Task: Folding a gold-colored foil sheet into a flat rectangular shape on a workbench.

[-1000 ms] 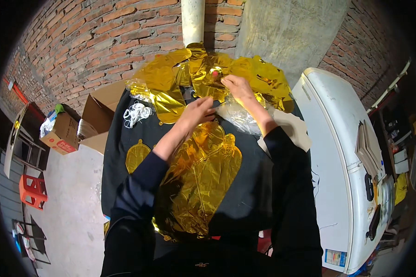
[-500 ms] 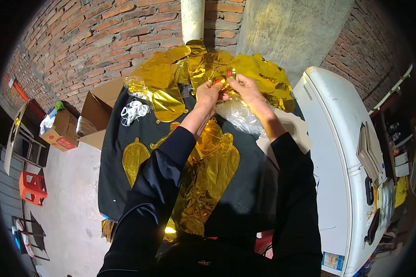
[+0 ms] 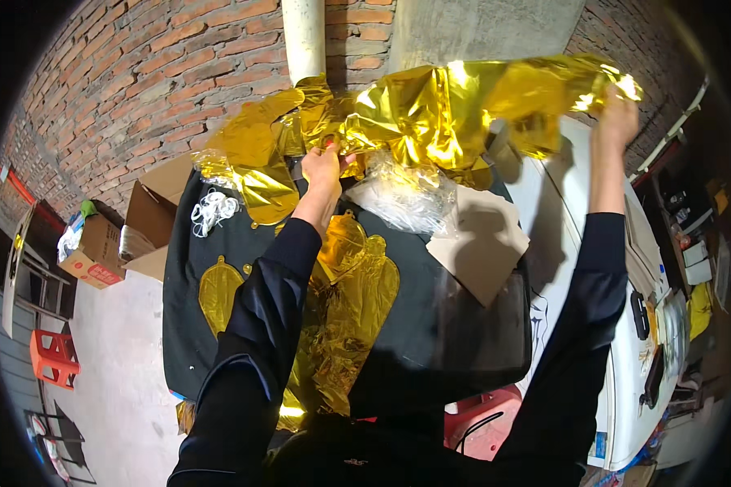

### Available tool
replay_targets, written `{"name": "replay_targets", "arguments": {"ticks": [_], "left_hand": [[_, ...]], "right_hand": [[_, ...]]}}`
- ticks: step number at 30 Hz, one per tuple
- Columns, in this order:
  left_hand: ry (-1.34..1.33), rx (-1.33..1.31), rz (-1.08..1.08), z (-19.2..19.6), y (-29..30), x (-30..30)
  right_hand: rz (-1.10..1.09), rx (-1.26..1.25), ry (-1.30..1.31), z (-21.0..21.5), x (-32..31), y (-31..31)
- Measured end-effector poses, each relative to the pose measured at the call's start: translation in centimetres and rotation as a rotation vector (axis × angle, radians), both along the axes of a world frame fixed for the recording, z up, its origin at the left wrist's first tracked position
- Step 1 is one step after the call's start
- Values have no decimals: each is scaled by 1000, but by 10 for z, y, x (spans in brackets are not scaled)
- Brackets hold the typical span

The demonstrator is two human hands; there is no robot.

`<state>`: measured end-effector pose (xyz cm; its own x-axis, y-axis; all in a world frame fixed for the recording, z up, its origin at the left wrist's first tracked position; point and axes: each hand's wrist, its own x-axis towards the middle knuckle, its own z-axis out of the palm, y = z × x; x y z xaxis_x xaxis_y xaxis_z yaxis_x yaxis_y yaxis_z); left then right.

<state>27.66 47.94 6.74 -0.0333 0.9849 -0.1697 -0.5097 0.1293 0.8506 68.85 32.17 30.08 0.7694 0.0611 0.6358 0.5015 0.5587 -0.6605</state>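
A long, flat gold foil balloon (image 3: 430, 114) is stretched between my two hands over the far side of the black-covered table (image 3: 430, 349). My left hand (image 3: 323, 172) pinches its left end, where a small red spot shows by the fingertips. Out to the right and raised above the white fridge, my right hand (image 3: 617, 122) grips the other end; the foil partly hides its fingers. More gold foil (image 3: 256, 130) lies piled at the far left of the table. Flat gold foil balloons (image 3: 361, 284) also lie near my left forearm.
Clear plastic bags (image 3: 402, 195) and a tan cardboard sheet (image 3: 483, 235) lie right of my left hand. White string (image 3: 214, 213) is bundled at the left. A white fridge (image 3: 577, 268) stands against the table's right side. Cardboard boxes (image 3: 150, 219) and a red stool (image 3: 54, 357) stand left.
My right hand has swung far out to the right, drawing the foil balloon out lengthwise. My left hand stays near its place. The view has shifted slightly to the right.
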Motion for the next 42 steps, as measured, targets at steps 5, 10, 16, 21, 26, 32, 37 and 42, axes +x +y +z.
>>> {"name": "replay_targets", "arguments": {"ticks": [5, 10, 16, 21, 26, 32, 37, 42], "left_hand": [[-122, -52, 89, -1, 13, 24], [-240, -12, 191, -4, 36, 29], [-190, -39, 272, -2, 40, 25], [-58, 21, 15, -24, 27, 24], [269, 143, -30, 29, -13, 18], [395, 543, -343, 101, -61, -23], [392, 913, -528, 200, -163, -48], [472, 1015, -346, 233, -177, -106]], "right_hand": [[-92, 186, -51, 33, 79, -78], [-467, 194, 93, 50, 113, -125], [-965, -20, 239, 41, 151, -169], [-152, -46, -18, -1, 134, -105], [53, -381, -142, 17, 8, -53], [678, -364, -339, 13, -152, -24], [1010, -502, -366, 26, -258, -42], [1440, -511, -451, 46, -333, -73]]}}
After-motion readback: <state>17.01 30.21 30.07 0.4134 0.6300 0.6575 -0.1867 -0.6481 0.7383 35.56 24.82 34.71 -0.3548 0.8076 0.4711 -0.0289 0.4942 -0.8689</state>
